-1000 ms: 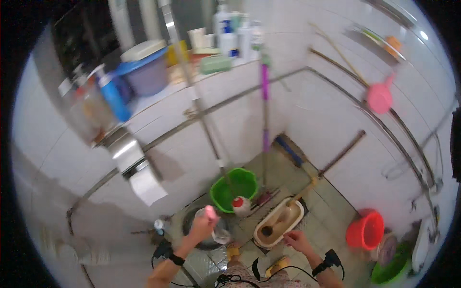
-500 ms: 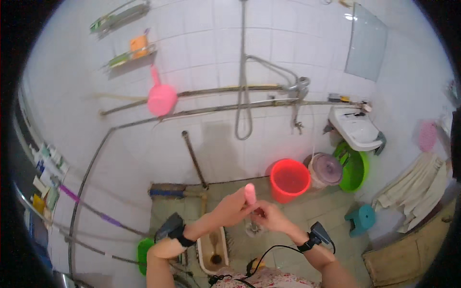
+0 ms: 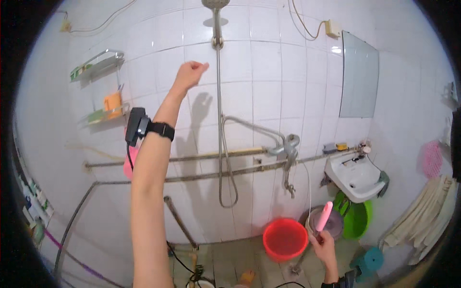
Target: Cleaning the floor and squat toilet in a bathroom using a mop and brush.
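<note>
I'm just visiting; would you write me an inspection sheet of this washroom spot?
Surface: tiled floor, partly hidden by containers.
Job's things: slim pink object, held upright, slightly tilted.
Clutter: red bucket, green basin below the sink, teal stool.
Left hand: raised, fingers bunched; cannot tell whether it holds anything.
Right hand: grips the pink object from below.
Cables: black cable, tangled at the lower edge.
Surroundings: white tiled wall, shower hose, mirror.
</note>
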The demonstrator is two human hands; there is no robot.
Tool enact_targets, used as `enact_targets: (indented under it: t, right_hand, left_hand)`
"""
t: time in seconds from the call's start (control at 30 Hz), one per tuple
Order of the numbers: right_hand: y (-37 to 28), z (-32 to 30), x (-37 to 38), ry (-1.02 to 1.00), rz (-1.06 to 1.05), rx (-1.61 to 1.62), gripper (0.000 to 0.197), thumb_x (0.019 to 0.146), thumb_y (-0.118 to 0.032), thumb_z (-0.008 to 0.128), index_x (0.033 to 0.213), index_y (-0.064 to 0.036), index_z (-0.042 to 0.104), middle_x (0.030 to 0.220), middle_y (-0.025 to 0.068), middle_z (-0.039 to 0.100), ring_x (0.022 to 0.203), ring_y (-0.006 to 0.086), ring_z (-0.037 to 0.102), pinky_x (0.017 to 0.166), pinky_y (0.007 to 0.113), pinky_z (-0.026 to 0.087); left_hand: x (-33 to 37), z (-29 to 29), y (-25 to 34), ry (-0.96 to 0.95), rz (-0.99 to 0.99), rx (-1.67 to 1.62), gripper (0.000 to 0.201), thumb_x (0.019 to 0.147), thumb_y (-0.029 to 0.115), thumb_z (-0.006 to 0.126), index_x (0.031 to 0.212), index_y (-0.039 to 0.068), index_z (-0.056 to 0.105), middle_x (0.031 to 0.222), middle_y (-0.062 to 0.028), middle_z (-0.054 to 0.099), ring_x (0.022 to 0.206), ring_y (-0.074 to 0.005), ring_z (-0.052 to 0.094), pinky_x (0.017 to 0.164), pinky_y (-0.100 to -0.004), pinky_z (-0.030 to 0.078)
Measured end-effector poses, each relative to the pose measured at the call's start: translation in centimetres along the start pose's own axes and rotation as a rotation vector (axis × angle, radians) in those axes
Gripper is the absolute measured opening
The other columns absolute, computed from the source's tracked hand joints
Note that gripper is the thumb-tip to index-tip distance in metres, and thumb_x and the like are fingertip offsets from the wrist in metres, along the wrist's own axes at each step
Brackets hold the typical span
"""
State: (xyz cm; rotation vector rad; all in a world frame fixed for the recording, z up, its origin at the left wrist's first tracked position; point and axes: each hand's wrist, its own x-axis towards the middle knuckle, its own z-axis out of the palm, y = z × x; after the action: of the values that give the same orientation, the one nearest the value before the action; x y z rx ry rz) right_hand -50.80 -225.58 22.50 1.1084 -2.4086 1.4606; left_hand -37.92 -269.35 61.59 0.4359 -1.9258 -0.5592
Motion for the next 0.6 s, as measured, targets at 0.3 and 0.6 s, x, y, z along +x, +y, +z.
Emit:
enact_targets:
  t: [0.3, 0.6]
  right_hand:
    - [3.6, 6.9, 12.4, 0.173, 0.135, 0.28, 0.022, 0.076, -0.017, 0.058, 0.087, 0.0001, 0.052, 0.076, 0.0101, 0.053, 0.066, 0.0155, 0.049, 0.059, 0.028, 0.041]
    - [4.3, 13.9, 22.9, 0.195, 0.25, 0.486, 0.021, 0.079, -0.013, 0.052, 0.094, 0.0013, 0.052, 0.079, 0.0027, 0.054, 0.073, 0.0091, 0.05, 0.064, 0.024, 0.041]
  left_hand:
    - [22.2, 6.6, -3.8, 0.455, 0.245, 0.154, 0.092, 0.059, 0.06, 0.062, 0.115, -0.01, 0.039, 0.113, -0.0238, 0.046, 0.104, -0.0297, 0.047, 0.086, -0.0348, 0.038]
    - [34.6, 2.5, -6.4, 0.214, 0.331, 0.275, 0.07, 0.065, 0.052, 0.063, 0.105, -0.002, 0.048, 0.083, -0.0091, 0.058, 0.073, -0.0162, 0.055, 0.065, -0.0271, 0.045]
